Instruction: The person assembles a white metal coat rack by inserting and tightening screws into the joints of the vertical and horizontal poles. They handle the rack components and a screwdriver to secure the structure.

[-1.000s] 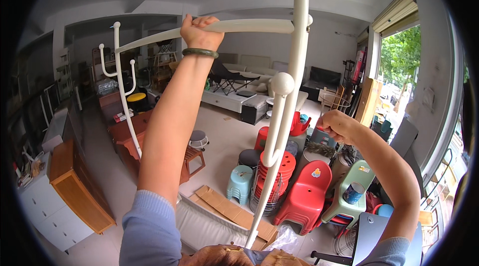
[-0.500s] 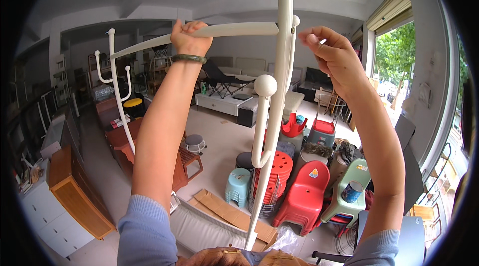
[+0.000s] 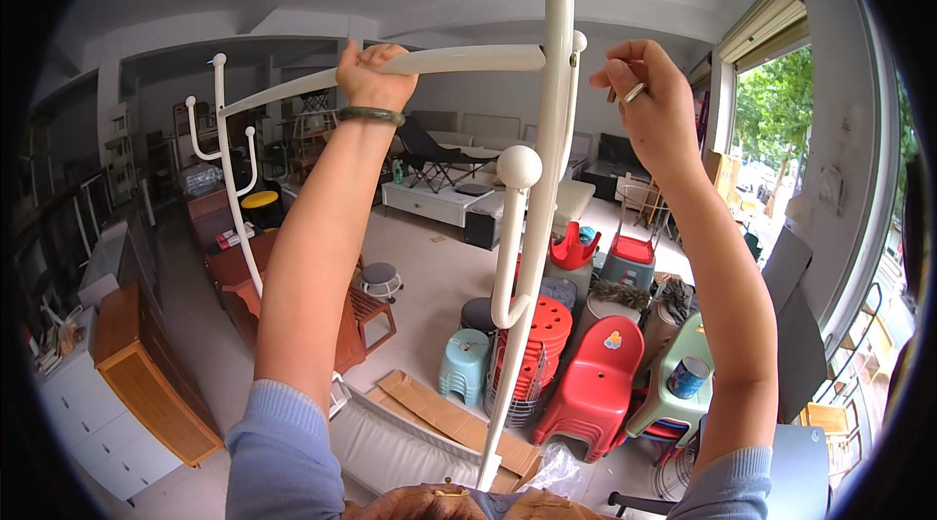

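A white coat rack of metal tubes fills the middle, with a thick upright post (image 3: pixel 554 22) and a ball-tipped hook (image 3: pixel 515 218) low on it. My left hand (image 3: pixel 376 76), a green bangle at its wrist, is wrapped round the crossbar (image 3: pixel 478 59). The crossbar's right end meets the post; its other end reaches the thinner far upright (image 3: pixel 232 164), which carries ball-tipped hooks. Right of the post, my right hand (image 3: pixel 649 96) is raised with its fingers pinched, apart from the tubes. A small pale, shiny piece shows at those fingers; whatever they hold is too small to name.
Red stacked stools (image 3: pixel 547 325), a red child's chair (image 3: pixel 595 383) and a pale green chair (image 3: pixel 683 393) bearing a blue can (image 3: pixel 688 377) stand below right. Flattened cardboard (image 3: pixel 429 408) lies near the post's foot. A wooden-topped cabinet (image 3: pixel 146 388) is at left.
My right hand has turned at the wrist and shifted slightly right, away from the post. The left hand keeps its hold on the crossbar, and the rack has barely moved.
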### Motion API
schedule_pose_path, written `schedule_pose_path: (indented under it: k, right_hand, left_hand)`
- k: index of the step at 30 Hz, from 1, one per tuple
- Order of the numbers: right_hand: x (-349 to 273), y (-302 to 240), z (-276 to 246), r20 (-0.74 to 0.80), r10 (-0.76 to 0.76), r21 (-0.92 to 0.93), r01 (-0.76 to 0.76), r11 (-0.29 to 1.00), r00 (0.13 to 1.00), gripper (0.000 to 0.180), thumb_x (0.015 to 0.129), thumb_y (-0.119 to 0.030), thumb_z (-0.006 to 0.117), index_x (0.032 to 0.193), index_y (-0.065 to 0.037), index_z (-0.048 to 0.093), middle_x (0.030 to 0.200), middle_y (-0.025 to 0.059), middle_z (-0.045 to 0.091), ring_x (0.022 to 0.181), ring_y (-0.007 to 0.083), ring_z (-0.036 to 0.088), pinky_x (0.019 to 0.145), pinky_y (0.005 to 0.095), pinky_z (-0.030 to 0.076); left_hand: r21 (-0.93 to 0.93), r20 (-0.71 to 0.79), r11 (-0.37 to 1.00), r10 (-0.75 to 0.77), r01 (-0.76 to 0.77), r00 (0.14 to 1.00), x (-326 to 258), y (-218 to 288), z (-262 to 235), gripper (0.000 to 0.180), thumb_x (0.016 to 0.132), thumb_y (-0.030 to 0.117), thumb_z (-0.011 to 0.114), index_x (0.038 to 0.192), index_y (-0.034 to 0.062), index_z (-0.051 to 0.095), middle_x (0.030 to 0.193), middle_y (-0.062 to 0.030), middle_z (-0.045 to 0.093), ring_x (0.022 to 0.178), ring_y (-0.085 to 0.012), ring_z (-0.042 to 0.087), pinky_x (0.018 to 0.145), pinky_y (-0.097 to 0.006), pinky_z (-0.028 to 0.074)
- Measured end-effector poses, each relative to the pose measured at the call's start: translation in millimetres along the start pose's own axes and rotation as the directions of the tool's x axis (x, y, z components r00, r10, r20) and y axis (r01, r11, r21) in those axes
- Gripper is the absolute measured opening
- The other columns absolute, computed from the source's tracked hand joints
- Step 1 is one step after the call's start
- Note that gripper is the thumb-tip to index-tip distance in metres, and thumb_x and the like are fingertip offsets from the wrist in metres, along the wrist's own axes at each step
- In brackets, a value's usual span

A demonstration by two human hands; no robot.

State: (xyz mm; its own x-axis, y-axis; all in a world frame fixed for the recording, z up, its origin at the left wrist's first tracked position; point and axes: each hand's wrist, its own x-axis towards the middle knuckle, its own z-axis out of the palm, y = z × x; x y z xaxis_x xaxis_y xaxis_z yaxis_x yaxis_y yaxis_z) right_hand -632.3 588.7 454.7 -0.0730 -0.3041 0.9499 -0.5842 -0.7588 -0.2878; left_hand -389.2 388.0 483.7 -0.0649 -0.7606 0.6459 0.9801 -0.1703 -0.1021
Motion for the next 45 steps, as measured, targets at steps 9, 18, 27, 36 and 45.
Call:
schedule_pose_path:
  k: [9, 18, 27, 36, 45]
  right_hand:
    - [-9.4, 39.2, 1.5, 0.099, -0.098, -0.067, 0.105, 0.992, 0.990, 0.011, 0.089, -0.007, 0.049, 0.095, 0.001, 0.055, 0.073, 0.0051, 0.056, 0.068, 0.0136, 0.050, 0.066, 0.0273, 0.042]
    - [-134.8, -31.6, -0.9, 0.229, -0.343, 0.235, 0.290, 0.928, 0.911, 0.017, 0.096, -0.011, 0.040, 0.081, -0.005, 0.046, 0.063, 0.0007, 0.043, 0.052, 0.0080, 0.033, 0.048, 0.0216, 0.025]
    - [-242.7, -50.7, 99.0, 0.503, 0.011, 0.351, -0.216, 0.911, 0.864, 0.013, 0.092, -0.008, 0.048, 0.080, -0.004, 0.051, 0.063, 0.0003, 0.049, 0.051, 0.0103, 0.043, 0.046, 0.0232, 0.033]
    - [-216.2, -22.4, 293.2, 0.340, 0.564, 0.600, -0.636, 0.486, 0.752, 0.023, 0.098, -0.018, 0.042, 0.110, -0.003, 0.053, 0.074, 0.0005, 0.050, 0.045, 0.0025, 0.027, 0.036, 0.0173, 0.018]
    - [-275.5, 51.7, 398.5, 0.289, 0.793, 0.492, -0.794, 0.357, 0.536, 0.015, 0.095, -0.019, 0.047, 0.097, -0.008, 0.058, 0.070, -0.0019, 0.053, 0.042, 0.0027, 0.030, 0.036, 0.0154, 0.021]
  left_hand:
    - [0.033, 0.014, 0.999, 0.005, -0.006, 1.000, -1.8, -4.0, -4.3, 0.041, 0.091, 0.034, 0.042, 0.056, 0.0166, 0.029, 0.046, 0.0021, 0.029, 0.041, -0.0131, 0.035, 0.044, -0.026, 0.036]
    - [-0.032, -0.054, 0.997, 0.066, -0.067, 0.996, -21.6, 6.1, -2.1, 0.035, 0.091, 0.033, 0.049, 0.067, 0.0131, 0.034, 0.057, 0.0021, 0.034, 0.047, -0.0114, 0.036, 0.054, -0.027, 0.042]
    - [0.097, -0.032, 0.992, -0.075, 0.078, 0.997, -19.5, 28.0, -6.0, 0.034, 0.089, 0.042, 0.053, 0.080, 0.0118, 0.040, 0.072, -0.0008, 0.046, 0.062, -0.0157, 0.051, 0.064, -0.033, 0.048]
    - [0.452, 0.052, 0.818, -0.422, 0.355, 0.905, -44.7, 83.6, -37.6, 0.044, 0.090, 0.043, 0.050, 0.111, 0.0042, 0.046, 0.096, -0.0102, 0.053, 0.092, -0.0229, 0.053, 0.080, -0.039, 0.046]
    - [0.967, -0.055, 0.233, -0.201, 0.103, 0.978, -143.7, 358.2, -136.6, 0.055, 0.082, 0.024, 0.065, 0.124, -0.0017, 0.040, 0.121, -0.0182, 0.048, 0.109, -0.0220, 0.054, 0.088, -0.035, 0.046]
